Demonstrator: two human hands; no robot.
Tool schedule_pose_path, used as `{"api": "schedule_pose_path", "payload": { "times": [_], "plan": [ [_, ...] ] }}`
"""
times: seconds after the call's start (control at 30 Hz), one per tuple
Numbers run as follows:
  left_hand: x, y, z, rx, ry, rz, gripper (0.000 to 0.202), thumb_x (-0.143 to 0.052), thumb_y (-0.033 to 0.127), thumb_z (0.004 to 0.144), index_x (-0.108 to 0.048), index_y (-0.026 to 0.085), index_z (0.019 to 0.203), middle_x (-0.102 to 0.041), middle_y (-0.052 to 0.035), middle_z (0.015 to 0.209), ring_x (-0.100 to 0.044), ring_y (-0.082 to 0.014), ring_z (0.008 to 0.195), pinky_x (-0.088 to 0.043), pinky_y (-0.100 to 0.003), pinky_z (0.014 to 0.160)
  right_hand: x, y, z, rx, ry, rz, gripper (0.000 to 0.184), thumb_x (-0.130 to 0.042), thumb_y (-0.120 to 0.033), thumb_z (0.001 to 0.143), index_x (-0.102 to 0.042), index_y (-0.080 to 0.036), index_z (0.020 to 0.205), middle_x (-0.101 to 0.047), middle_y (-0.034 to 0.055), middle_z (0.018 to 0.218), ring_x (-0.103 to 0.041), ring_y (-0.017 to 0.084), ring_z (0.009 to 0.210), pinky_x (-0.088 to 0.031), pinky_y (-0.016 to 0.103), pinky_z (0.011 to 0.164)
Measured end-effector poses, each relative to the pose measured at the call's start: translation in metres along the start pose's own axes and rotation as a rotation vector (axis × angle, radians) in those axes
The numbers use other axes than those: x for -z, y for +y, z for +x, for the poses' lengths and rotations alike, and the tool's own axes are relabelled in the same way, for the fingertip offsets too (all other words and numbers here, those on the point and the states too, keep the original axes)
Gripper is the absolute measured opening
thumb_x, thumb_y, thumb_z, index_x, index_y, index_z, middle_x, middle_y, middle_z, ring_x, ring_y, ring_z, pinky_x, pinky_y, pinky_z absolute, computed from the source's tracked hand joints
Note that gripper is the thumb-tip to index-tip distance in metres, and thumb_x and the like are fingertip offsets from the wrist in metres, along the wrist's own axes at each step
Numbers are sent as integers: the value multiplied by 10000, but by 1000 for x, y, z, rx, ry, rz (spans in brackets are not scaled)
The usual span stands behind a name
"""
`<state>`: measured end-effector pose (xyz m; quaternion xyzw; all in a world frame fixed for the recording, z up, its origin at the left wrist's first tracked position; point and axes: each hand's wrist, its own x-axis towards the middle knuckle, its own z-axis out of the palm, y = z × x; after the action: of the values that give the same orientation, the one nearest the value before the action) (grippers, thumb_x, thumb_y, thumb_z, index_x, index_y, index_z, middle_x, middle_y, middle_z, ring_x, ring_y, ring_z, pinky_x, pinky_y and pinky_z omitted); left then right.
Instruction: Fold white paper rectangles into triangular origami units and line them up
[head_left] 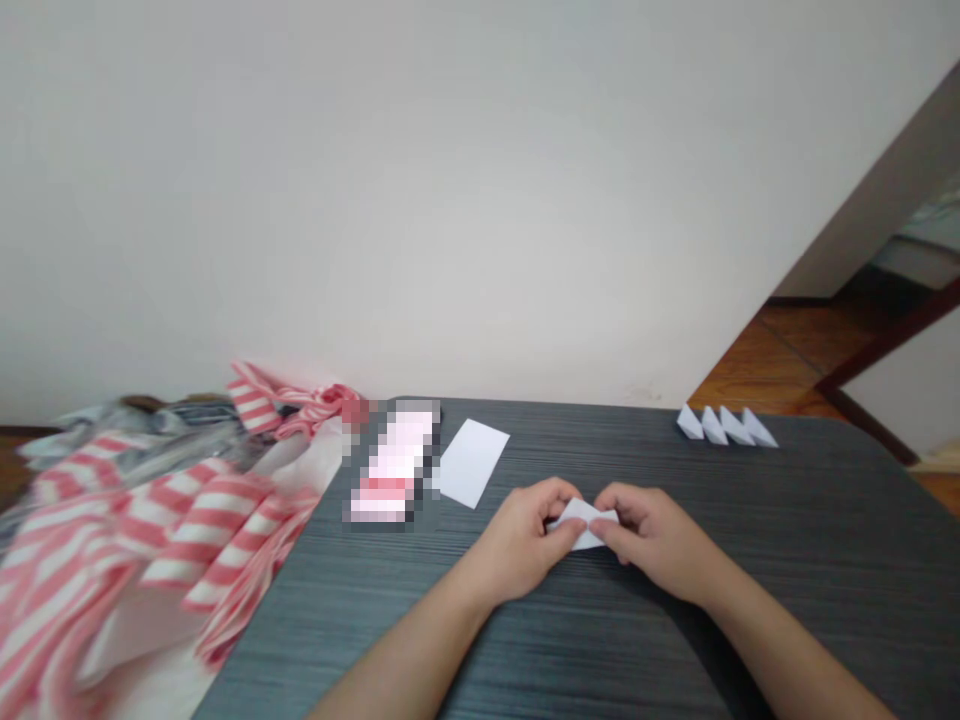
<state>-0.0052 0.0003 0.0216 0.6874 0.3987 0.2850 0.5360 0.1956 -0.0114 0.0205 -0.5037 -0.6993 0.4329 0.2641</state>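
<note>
A small piece of white folded paper (583, 514) is held between both hands, just over the dark wood-grain table (570, 650). On its left side, the thumb and fingers of my left hand (529, 535) pinch it. My right hand (652, 535) grips the opposite side, with its thumb pressed on the front near the other thumb. Part of the paper is hidden behind the thumbs and fingers. Flat white paper sheets (472, 462) lie to the left of my left hand. Several folded white paper pieces (726, 426) stand in a row at the far right.
A blurred-out phone-like object (395, 460) lies left of the white sheets. Red-and-white striped cloth (217, 520) is heaped beside the table's left edge. A pale wall (480, 200) rises behind the table, and wooden floor (757, 365) shows at the right.
</note>
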Motion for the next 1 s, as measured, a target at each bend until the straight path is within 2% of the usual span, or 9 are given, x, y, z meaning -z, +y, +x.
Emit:
{"api": "schedule_pose_path", "payload": {
  "times": [0.1,0.2,0.3,0.43,0.6,1.0],
  "plan": [
    [-1,-2,0,-6,4,13,139,-575,270,878,-576,163,967,-516,55,655,-426,-91,580,-289,-202,529,0,-1,0,-25,-25,0,192,-564,-288,903,-606,-173,756,-545,-45,525,-495,114,487,-352,213,496],
    [-2,-4,1,-8,18,20,137,-566,271,886,-580,164,971,-537,50,671,-439,-92,589,-302,-200,539,0,-1,-1,-35,-7,-2,197,-551,-274,911,-599,-175,747,-568,-41,519,-512,114,485,-368,213,512],
    [-3,-6,1,-8,31,65,132,-576,280,878,-620,155,879,-578,27,699,-471,-100,621,-321,-200,554,-1,1,-1,-49,21,18,193,-550,-269,911,-601,-175,751,-584,-37,522,-524,116,487,-377,212,517],
    [-2,-4,1,3,-8,131,247,-546,324,897,-669,147,777,-615,5,672,-501,-115,614,-326,-209,547,-3,2,0,-58,14,66,198,-543,-270,916,-612,-168,762,-599,-29,539,-535,115,487,-385,208,511],
    [-2,-4,2,6,-39,80,251,-511,269,902,-699,139,798,-708,-34,758,-588,-139,662,-387,-222,600,-3,-1,-1,-30,-52,50,200,-537,-258,924,-633,-161,778,-622,-14,586,-552,115,493,-396,207,506],
    [-1,-1,1,37,-43,34,224,-539,266,888,-688,134,786,-710,-26,723,-591,-123,621,-385,-195,552,-2,-3,-2,0,-94,12,239,-508,-259,938,-623,-162,752,-631,-4,608,-561,117,498,-417,205,510]
  ]
}}
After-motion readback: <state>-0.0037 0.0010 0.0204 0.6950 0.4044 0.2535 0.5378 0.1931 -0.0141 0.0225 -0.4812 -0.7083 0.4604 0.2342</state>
